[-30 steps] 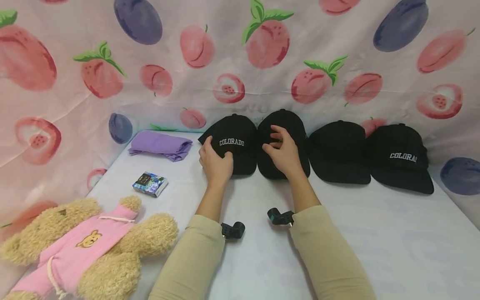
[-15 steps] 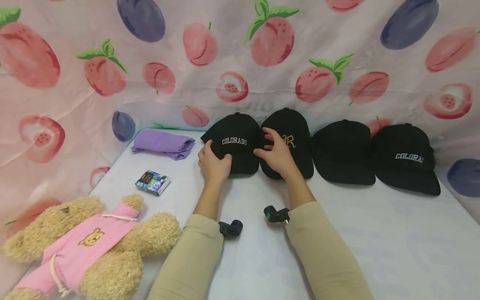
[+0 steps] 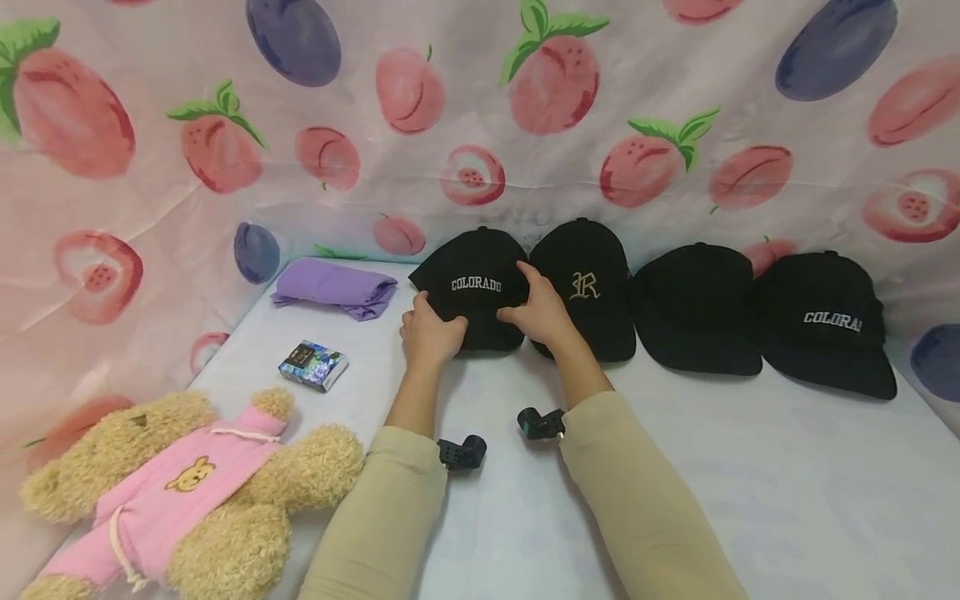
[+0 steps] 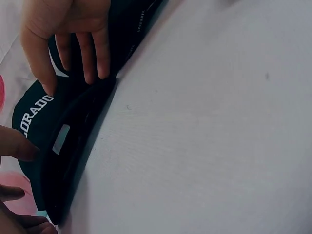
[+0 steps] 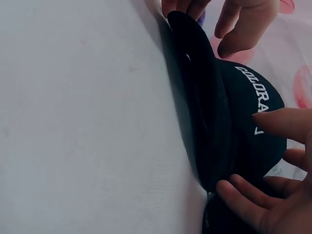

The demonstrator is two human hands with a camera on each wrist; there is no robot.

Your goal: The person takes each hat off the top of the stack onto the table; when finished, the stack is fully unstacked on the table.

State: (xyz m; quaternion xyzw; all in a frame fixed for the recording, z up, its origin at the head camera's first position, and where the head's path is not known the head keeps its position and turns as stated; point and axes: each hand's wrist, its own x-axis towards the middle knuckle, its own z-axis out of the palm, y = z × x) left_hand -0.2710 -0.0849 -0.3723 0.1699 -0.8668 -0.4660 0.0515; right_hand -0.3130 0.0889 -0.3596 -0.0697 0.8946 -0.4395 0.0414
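Note:
A black cap with white COLORADO lettering sits between my hands, leftmost in a row of black caps. My left hand is at its left side, thumb over the front and fingers at the brim's end. My right hand is at its right side. In the right wrist view the thumb of that hand overlaps the lettering, and its spread fingers lie by the brim's other end. Just right of it stands a black cap with a gold R, its brim partly behind my right hand.
A plain-fronted black cap and another COLORADO cap continue the row rightward. Folded purple cloth, a small patterned box and a teddy bear in pink lie left on the white surface. A fruit-print curtain hangs behind.
My right hand has moved left from in front of the gold R cap to the right side of the COLORADO cap, uncovering the R. My left hand has stayed at the cap's left side.

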